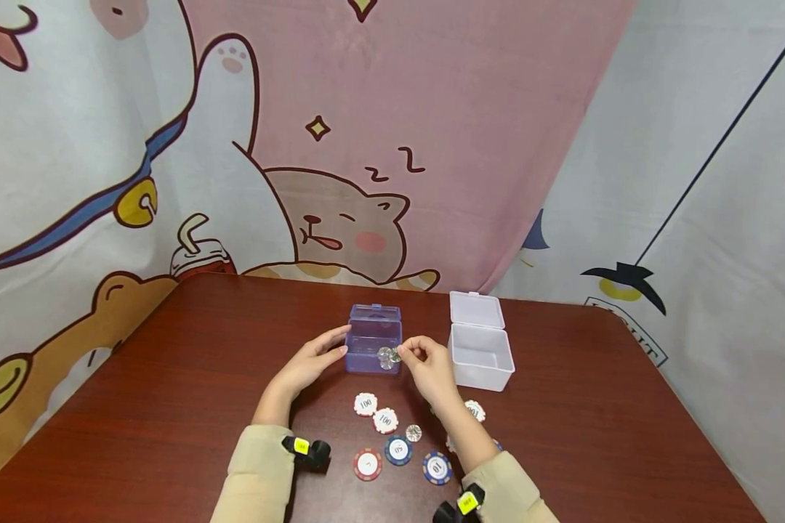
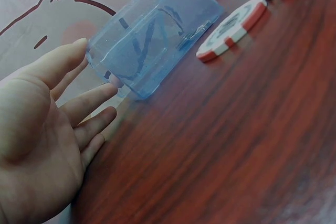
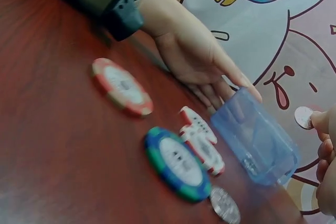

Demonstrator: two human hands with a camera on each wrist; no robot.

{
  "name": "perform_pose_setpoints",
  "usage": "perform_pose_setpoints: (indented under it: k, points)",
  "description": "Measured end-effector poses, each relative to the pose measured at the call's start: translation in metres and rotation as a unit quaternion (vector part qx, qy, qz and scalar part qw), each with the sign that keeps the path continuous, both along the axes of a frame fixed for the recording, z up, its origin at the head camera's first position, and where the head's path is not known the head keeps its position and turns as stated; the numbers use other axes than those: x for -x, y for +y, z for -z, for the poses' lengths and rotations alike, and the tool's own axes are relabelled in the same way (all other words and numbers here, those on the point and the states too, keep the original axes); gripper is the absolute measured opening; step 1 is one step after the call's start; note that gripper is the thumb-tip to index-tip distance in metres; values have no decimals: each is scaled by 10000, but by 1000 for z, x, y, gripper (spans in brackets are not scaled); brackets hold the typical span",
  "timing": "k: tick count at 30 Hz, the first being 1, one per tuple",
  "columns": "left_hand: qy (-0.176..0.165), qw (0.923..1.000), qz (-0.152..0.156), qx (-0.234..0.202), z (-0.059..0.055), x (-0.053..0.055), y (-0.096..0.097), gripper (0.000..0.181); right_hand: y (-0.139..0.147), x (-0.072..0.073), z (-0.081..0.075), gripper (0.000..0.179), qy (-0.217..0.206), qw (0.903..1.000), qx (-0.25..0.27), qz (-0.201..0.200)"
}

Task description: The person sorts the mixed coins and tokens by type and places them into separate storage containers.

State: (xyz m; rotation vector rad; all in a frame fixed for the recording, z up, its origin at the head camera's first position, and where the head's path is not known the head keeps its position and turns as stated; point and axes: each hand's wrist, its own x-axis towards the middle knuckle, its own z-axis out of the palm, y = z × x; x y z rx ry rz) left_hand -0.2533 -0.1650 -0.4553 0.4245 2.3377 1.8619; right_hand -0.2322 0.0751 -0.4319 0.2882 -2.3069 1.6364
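A translucent blue box (image 1: 360,363) stands on the table with its lid tilted back. My left hand (image 1: 310,362) rests its fingertips against the box's left side, fingers nearly straight, as the left wrist view (image 2: 42,135) also has it. Between thumb and finger my right hand (image 1: 432,372) pinches a silver coin (image 3: 303,117), held by the box's front right corner. Silver coins (image 1: 385,357) show through the box's front wall; their exact number cannot be made out. Another silver coin (image 1: 413,433) lies on the table in front of the box.
To the right stands a white box (image 1: 480,372), lid swung back. Nearer me lie white 100 chips (image 1: 385,420), a red chip (image 1: 367,464), a blue-green 50 chip (image 1: 398,450) and a blue 10 chip (image 1: 437,468). My right forearm partly covers more chips. A printed curtain hangs behind.
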Motion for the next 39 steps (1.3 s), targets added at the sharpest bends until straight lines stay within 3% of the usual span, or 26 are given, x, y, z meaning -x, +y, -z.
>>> perform_pose_setpoints:
  k: [3, 6, 10, 13, 20, 28, 39]
  points:
    - [2, 10000, 19, -6, 0, 0, 0, 49, -4, 7, -5, 7, -62, 9999, 66, 50]
    - [-16, 9999, 103, -25, -11, -6, 1, 50, -7, 13, -9, 8, -54, 9999, -2, 139]
    - [4, 9999, 120, -42, -13, -7, 2, 50, -11, 23, -11, 9, -69, 9994, -141, 304]
    - [61, 10000, 42, 4, -1, 0, 0, 49, -13, 31, -10, 9, -153, 9991, -137, 377]
    - [88, 10000, 25, -30, 1, -1, -2, 50, -18, 47, -2, 10, -533, 9968, 99, 595]
    - [35, 10000, 25, 20, 0, 0, -1, 49, -20, 55, 5, 7, -820, 9932, 317, 763]
    - [33, 10000, 7, 34, 1, 1, 1, 49, -20, 58, 8, 7, -750, 9937, 232, 797]
